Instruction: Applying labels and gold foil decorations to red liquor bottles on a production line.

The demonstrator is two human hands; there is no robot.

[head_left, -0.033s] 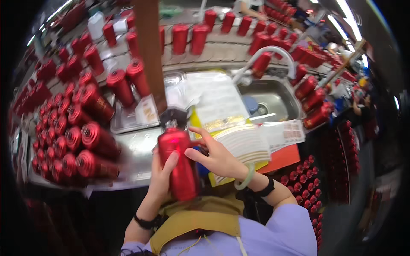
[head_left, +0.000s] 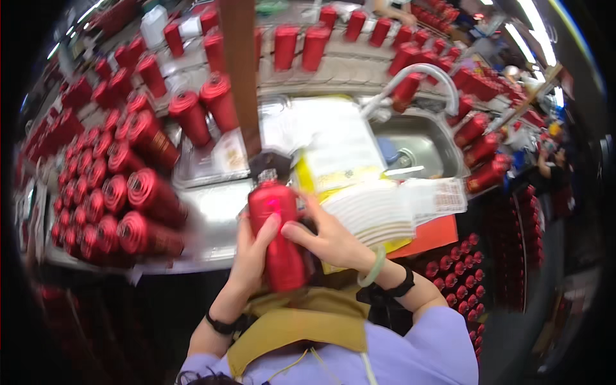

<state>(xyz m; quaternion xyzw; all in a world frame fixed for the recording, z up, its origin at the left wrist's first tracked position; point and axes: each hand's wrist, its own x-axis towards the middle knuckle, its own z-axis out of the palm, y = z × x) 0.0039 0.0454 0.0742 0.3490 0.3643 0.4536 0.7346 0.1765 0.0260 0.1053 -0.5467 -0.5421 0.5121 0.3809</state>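
A glossy red bottle (head_left: 287,263) with a narrow silvery neck is held in front of my body, its neck toward the sink counter. My left hand (head_left: 252,255) wraps its left side, thumb lying along the front. On the other side, my right hand (head_left: 337,241) closes on the bottle with the thumb against the front; its other fingers are partly hidden and blurred. Just past the neck is a dark object (head_left: 269,160) at the foot of a brown post (head_left: 242,83). A pink-red light spot shows on the bottle.
Many red bottles (head_left: 154,237) crowd the counter at left. A steel sink (head_left: 427,144) with a curved white tap (head_left: 420,69) is at right. Papers (head_left: 343,144), a stack of white sheets (head_left: 369,215) and an orange-red sheet (head_left: 433,237) lie nearer. A conveyor (head_left: 346,74) carries red bottles behind.
The scene has shifted slightly right in view. My right forefinger, stretched out near the bottle's neck before, now lies lower and closer against its side.
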